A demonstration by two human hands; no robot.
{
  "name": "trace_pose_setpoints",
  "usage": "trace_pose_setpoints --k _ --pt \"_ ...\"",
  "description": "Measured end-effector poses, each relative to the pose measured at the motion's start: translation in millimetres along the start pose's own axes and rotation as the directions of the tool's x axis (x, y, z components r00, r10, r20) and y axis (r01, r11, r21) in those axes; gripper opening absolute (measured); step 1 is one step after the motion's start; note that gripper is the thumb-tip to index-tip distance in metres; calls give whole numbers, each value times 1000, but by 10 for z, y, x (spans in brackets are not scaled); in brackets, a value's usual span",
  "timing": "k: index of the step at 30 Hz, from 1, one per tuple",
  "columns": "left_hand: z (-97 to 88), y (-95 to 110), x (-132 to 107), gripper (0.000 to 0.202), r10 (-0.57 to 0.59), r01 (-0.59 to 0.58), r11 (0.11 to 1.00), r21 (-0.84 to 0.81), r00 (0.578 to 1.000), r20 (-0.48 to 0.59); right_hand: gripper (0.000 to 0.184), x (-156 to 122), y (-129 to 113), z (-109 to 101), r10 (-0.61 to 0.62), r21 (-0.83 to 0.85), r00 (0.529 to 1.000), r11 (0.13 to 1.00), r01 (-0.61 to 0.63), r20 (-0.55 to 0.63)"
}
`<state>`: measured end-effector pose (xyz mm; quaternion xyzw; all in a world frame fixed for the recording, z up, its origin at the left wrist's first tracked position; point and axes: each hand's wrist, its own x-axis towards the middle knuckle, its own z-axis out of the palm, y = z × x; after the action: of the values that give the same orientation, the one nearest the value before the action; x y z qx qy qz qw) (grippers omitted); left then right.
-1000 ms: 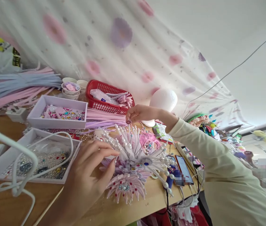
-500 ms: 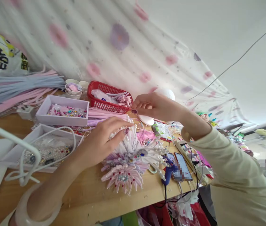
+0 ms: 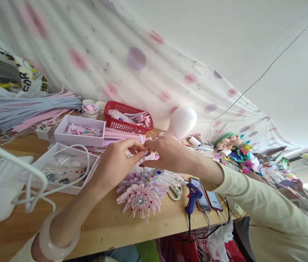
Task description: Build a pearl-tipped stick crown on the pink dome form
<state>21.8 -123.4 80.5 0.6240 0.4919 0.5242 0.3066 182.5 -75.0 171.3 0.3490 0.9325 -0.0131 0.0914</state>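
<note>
A pink and white flower headpiece (image 3: 140, 193) with pearl-tipped spikes and gems lies on the wooden table (image 3: 102, 225). My left hand (image 3: 118, 162) and my right hand (image 3: 167, 154) meet just above it, fingertips pinched together on a pearl-tipped spike of the headpiece. Their backs hide most of the upper spikes. A pale bangle (image 3: 50, 240) rings my left wrist, and a light green sleeve (image 3: 265, 207) covers my right arm.
White trays of gems (image 3: 63, 171) (image 3: 81, 130) and a red basket (image 3: 129, 118) stand at the left and back, beside bundled pink and grey strips (image 3: 25, 107). A foam head (image 3: 182, 122), blue glue gun (image 3: 192, 193), two phones (image 3: 207, 199) and a white cable (image 3: 34, 182) surround the headpiece.
My right hand came down from above the basket to meet my left hand. Both now pinch at the same spot over the headpiece. The camera view shifted right and back.
</note>
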Motion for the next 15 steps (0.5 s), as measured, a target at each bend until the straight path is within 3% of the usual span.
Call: trace_pose_setpoints --k 4,7,11,15 --pt "-14 21 32 8 2 -2 1000 -4 997 -76 6 7 -3 63 36 116 999 993 -37 5" --pt "-49 -12 38 10 6 -3 1000 22 989 -150 7 -8 66 29 43 188 999 981 -48 30" --pt "-68 -102 5 12 13 -4 998 70 993 -121 4 3 111 2 38 196 999 980 -41 20" --pt "-70 -158 -20 13 30 -18 994 110 994 -108 15 70 68 63 12 198 1000 980 -12 1"
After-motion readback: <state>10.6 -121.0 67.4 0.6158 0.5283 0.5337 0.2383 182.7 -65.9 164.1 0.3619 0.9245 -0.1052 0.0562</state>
